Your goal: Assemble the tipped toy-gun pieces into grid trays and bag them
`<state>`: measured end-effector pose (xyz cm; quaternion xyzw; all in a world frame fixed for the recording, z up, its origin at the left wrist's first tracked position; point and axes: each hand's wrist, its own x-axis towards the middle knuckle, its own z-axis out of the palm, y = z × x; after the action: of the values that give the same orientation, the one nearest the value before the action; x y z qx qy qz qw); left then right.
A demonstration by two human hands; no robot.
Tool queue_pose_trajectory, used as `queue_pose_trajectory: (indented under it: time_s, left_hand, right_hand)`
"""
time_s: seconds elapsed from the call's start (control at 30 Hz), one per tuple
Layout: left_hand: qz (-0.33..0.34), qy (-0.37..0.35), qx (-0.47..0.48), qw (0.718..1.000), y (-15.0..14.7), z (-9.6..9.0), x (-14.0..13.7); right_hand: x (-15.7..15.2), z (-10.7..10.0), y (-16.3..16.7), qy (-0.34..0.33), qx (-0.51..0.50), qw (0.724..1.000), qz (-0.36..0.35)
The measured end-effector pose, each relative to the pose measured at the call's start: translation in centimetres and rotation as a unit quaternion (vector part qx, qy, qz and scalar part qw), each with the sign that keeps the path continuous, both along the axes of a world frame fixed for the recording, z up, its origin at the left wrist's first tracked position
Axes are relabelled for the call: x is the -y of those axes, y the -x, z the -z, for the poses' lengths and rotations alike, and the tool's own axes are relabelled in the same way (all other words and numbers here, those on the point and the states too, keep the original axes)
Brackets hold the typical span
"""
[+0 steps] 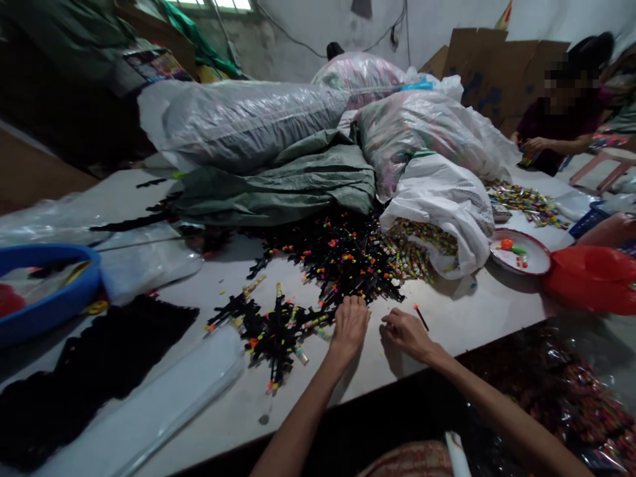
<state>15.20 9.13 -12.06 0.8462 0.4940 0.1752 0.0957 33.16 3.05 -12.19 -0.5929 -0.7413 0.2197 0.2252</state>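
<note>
My left hand (352,324) rests at the right edge of a small heap of black plastic pieces (278,331), which look like toy guns with orange tips. Its fingers are together and bent down; what lies under them is hidden. To its right, my right hand (408,332) hovers low over the white table, fingers loosely bent and apart, with nothing visible in them. Beside it lies a thin black stick with an orange tip (421,318). Patterned tubes with coloured beads (301,354) are mixed into the heap. Behind is a larger black pile (342,258).
Large stuffed plastic bags (258,119) and a green sack (283,185) fill the back. A white bag (442,205) spills patterned tubes. On the left are a blue basin (89,278) and black strips (104,364); on the right, a plate (539,258) and red bag (591,278). Another person (561,126) sits back right.
</note>
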Motion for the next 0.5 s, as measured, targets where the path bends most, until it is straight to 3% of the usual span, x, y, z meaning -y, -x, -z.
queue_pose_trajectory:
  time_s: [0.07, 0.13, 0.27, 0.33, 0.43, 0.5]
  left_hand:
    - [-0.009, -0.003, 0.004, 1.0, -1.2, 1.2, -1.2]
    - [-0.027, 0.012, -0.023, 0.999, -1.4, 1.0, -2.5]
    - [-0.069, 0.077, -0.044, 0.994, -0.1, -1.6, -3.8]
    - [-0.096, 0.155, 0.022, 0.983, 0.7, -2.5, -3.4]
    - [-0.115, 0.29, 0.174, 0.934, 1.5, -2.9, -2.1]
    - [-0.119, 0.394, 0.323, 0.852, 1.6, -2.8, -1.1]
  right_hand:
    - [-0.1, 0.0, -0.1, -0.004, 0.01, 1.0, -0.004]
    - [-0.7, -0.4, -1.6, -0.009, 0.013, 1.0, 0.012]
    - [-3.6, -2.2, -6.6, -0.008, 0.075, 0.992, 0.103]
    - [-5.3, -3.0, -8.9, 0.014, 0.136, 0.975, 0.176]
    - [-7.3, -3.2, -10.6, 0.039, 0.171, 0.956, 0.233]
    - [-7.8, -3.1, -10.7, 0.041, 0.165, 0.957, 0.234]
